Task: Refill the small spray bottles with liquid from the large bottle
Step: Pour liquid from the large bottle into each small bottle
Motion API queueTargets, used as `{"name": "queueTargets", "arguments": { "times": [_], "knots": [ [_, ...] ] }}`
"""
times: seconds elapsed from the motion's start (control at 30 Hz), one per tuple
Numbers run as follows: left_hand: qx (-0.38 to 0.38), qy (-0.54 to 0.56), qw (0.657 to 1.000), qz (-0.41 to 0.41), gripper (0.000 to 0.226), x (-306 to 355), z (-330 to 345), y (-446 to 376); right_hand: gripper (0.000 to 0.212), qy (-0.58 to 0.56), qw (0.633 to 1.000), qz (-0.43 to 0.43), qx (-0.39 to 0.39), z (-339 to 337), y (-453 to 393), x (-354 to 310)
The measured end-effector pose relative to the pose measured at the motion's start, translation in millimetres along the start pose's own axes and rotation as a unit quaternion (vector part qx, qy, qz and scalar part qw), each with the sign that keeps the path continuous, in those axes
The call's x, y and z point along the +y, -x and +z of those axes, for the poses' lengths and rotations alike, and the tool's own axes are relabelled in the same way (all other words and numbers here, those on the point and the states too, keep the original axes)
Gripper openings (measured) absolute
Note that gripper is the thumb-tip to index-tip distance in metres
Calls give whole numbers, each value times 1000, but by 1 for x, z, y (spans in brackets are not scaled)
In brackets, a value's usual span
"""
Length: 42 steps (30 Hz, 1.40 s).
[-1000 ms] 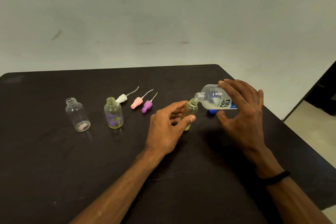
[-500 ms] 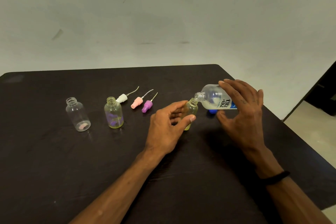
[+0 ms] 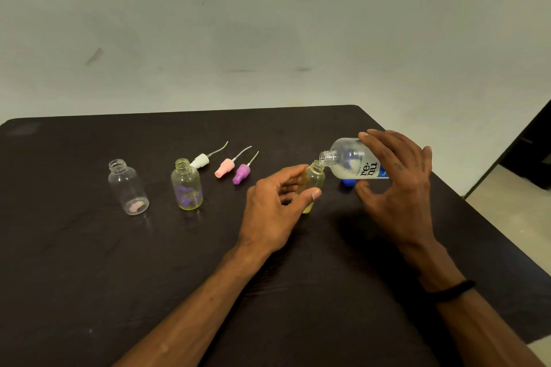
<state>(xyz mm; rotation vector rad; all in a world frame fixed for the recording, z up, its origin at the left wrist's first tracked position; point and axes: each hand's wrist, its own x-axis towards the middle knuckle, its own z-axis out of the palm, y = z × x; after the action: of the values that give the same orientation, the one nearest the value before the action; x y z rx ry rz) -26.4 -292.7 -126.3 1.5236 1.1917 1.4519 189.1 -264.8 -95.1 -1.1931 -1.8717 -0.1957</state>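
Pouring into a small spray bottle
Right hand grips the tilted large bottle, its mouth touching the small spray bottle the left hand holds upright on the counter.

Dark table against a pale wall, small yellowish bottle standing in the left hand, two open small bottles standing left of that hand, white, pink and purple spray caps lying beyond, blue cap by the right hand
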Motion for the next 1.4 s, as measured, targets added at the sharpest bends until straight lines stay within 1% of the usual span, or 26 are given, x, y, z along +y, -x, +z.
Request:
{"name": "queueTargets", "arguments": {
  "times": [0.13,0.4,0.6,0.77,1.4],
  "knots": [
    [1,-4,1000,2,47,1,0,0,91,-1,1000,-2,1,0,0,-1],
    [3,0,1000,-2,47,1,0,-1,84,3,1000,-2,6,0,0,0],
    [1,4,1000,-8,48,-1,0,-1,89,-3,1000,2,-1,-1,0,-2],
    [-1,2,1000,-6,48,-1,0,0,84,2,1000,2,1,-1,0,-1],
    [-4,-1,1000,3,47,-1,0,-1,88,-4,1000,-1,2,0,0,1]
  ]
}}
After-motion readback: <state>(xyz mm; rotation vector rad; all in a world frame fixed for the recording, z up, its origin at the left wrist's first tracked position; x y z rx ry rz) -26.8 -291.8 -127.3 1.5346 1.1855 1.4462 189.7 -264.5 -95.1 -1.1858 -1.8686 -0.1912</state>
